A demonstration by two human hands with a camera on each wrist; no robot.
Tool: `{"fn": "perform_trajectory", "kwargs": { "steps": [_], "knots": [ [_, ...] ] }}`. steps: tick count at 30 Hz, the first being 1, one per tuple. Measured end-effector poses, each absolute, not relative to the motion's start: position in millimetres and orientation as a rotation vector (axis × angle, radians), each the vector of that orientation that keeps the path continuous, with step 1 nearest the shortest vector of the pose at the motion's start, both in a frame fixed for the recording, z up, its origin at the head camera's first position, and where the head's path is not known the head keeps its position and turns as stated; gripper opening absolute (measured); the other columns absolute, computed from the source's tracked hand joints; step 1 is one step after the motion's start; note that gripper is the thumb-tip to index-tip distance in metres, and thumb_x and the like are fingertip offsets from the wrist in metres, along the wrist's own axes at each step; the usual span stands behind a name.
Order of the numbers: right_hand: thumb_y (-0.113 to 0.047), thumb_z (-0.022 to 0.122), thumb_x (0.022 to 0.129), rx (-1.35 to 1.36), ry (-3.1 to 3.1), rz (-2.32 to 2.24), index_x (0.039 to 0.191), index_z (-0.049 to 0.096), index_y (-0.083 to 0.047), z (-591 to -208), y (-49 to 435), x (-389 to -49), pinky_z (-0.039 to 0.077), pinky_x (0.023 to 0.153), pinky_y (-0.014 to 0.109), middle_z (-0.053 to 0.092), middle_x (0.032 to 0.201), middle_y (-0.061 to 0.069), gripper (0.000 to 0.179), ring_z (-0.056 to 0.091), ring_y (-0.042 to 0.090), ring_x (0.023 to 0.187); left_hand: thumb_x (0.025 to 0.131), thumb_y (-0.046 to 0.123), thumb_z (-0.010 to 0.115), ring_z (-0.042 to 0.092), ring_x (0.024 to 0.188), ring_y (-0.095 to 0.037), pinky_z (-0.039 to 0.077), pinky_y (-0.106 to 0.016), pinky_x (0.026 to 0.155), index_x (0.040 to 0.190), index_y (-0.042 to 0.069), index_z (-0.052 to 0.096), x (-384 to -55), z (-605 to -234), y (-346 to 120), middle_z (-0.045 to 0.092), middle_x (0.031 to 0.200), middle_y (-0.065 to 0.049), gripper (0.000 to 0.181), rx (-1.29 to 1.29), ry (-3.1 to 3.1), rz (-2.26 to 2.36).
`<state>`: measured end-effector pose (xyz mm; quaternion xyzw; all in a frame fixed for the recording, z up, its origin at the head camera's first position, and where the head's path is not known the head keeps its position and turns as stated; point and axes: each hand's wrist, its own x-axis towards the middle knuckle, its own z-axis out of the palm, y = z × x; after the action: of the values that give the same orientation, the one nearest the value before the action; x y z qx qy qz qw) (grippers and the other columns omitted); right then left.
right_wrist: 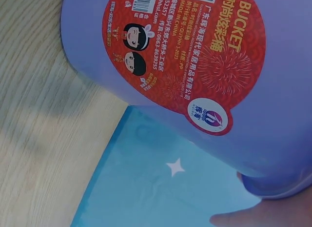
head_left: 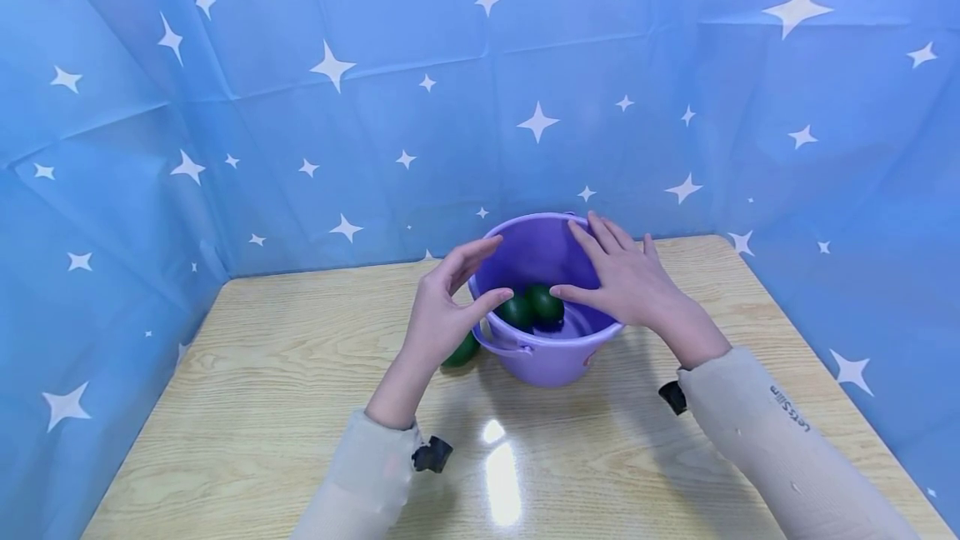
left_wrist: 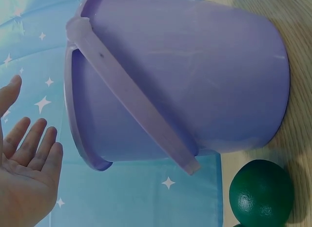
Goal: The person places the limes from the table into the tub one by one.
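A purple bucket [head_left: 543,361] stands upright on the table, its handle [left_wrist: 139,102] hanging down on the left side. Inside lie two dark green, glossy, rounded avocado-like things [head_left: 545,303]. Another green one [left_wrist: 262,194] rests on the table by the bucket's left side, partly hidden by my left hand in the head view. My left hand [head_left: 444,302], fingers and thumb apart, is at the left rim and holds nothing. My right hand [head_left: 630,277] spreads its fingers over the right rim. In the right wrist view, part of that hand [right_wrist: 278,212] shows right at the rim.
The wooden table [head_left: 300,390] reaches back to a blue curtain [head_left: 360,148] with white stars, which also hangs at both sides. A red label [right_wrist: 185,46] is stuck on the bucket's right side. Black straps [head_left: 432,455] show at both cuffs.
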<state>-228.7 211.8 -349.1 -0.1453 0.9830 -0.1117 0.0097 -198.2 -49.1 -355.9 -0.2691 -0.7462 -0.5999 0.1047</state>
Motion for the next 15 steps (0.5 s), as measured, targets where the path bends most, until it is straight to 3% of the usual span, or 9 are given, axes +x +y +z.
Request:
{"fn": "perform_trajectory", "kwargs": {
  "steps": [8, 15],
  "knots": [
    [-0.074, 0.050, 0.089, -0.463, 3.080, -0.348, 0.162, 0.010, -0.019, -349.1, 212.1, -228.7, 0.007, 0.112, 0.082, 0.004, 0.168, 0.019, 0.100, 0.007, 0.044, 0.154, 0.087, 0.007, 0.076, 0.055, 0.135, -0.019, 0.042, -0.033, 0.116, 0.137, 0.008, 0.057, -198.6, -356.5, -53.0, 0.060, 0.142, -0.012, 0.054, -0.764, -2.215, -1.780],
    [-0.075, 0.049, 0.089, -0.460, 3.083, -0.342, 0.162, 0.009, -0.019, -350.1, 211.8, -228.1, 0.006, 0.111, 0.083, 0.004, 0.168, 0.019, 0.101, 0.006, 0.044, 0.154, 0.087, 0.009, 0.077, 0.054, 0.136, -0.018, 0.042, -0.031, 0.116, 0.136, 0.008, 0.058, -197.5, -359.1, -57.7, 0.061, 0.141, -0.007, 0.052, -0.732, -2.227, -1.775]
  ]
}}
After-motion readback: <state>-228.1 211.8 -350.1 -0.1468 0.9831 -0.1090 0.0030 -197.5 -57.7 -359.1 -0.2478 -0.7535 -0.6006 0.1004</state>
